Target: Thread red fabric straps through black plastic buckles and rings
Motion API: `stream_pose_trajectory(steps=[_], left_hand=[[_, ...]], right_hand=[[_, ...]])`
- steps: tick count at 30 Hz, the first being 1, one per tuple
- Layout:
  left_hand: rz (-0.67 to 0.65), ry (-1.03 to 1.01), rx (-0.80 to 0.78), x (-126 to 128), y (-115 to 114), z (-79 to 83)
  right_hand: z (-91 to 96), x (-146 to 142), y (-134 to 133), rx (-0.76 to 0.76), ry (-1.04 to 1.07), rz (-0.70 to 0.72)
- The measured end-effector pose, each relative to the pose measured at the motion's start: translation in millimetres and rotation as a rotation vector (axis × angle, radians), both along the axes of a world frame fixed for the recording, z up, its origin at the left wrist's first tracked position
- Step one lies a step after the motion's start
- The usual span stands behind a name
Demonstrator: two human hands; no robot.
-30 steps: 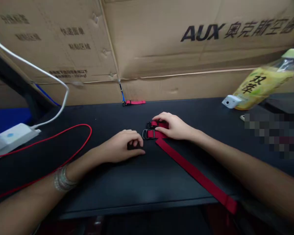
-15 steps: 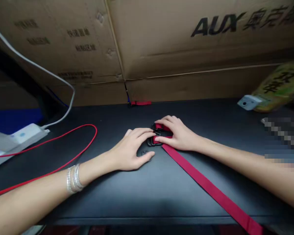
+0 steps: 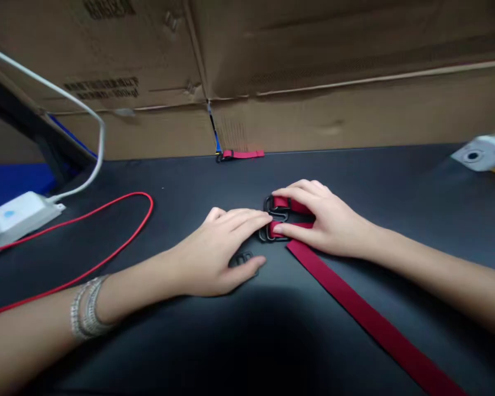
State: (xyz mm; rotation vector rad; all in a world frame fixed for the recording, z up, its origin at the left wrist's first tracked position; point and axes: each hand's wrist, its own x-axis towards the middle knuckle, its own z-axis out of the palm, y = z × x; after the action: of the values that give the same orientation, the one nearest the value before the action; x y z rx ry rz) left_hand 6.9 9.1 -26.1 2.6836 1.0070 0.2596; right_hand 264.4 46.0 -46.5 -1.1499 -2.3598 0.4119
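A red webbing strap runs from the table's middle toward the lower right. Its folded end carries black rings. My right hand lies over that folded end, fingers pressed down on it. My left hand rests flat beside it, fingers stretched toward the rings, fingertips touching them. A small black buckle piece lies under the left thumb and palm.
The dark table backs onto cardboard boxes. A red cable loops at the left beside a white power strip with a white cord. Another short red strap lies at the far edge. A white device sits far right.
My left hand has uncurled and reached right until its fingers touch the rings. The right hand stays on the folded end. The view has tilted down.
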Motion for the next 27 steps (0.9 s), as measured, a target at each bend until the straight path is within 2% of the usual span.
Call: stream_pose_trajectory(steps=[3, 17, 27], left_hand=[[-0.021, 0.025, 0.026, -0.8, 0.6, 1.1], [-0.113, 0.057, -0.047, -7.3, 4.2, 4.0], [-0.092, 0.032, -0.075, -7.5, 4.2, 4.4]], right_hand=[[-0.4, 0.6, 0.7, 0.023, -0.010, -0.007], [1.8, 1.6, 0.0, 0.062, -0.015, 0.015], [-0.4, 2.4, 0.9, 0.081, -0.020, 0.032]])
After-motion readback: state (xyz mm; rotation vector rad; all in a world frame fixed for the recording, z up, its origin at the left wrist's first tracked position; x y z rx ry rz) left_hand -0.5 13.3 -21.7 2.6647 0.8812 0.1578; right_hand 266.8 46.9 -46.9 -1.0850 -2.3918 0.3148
